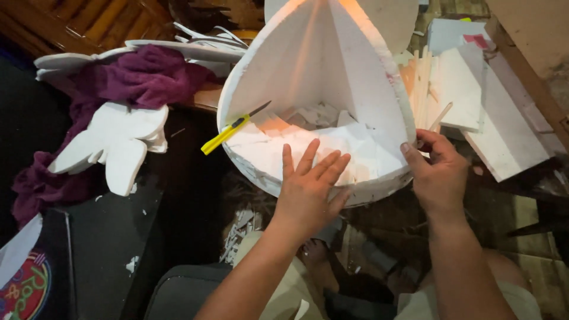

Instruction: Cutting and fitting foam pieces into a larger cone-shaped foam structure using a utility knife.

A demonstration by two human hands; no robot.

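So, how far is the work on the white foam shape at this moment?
Done: the foam shell is already curved and hollow, with offcuts inside. In hand: the left hand presses flat on its front, the right hand pinches the rim. Left: the yellow cutter rests on the edge, and the lower rim looks ragged.

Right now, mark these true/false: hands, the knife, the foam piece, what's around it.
1. The left hand lies flat, fingers spread, on the white foam shell. True.
2. The right hand holds the yellow utility knife. False: the knife rests on the shell's left rim, in neither hand; the right hand pinches the shell's right edge.
3. A purple cloth lies left of the shell, among white foam cut-outs. True.
4. The shell's hollow is bare. False: white foam scraps lie inside it.
5. Flat white foam boards lie to the shell's right. True.
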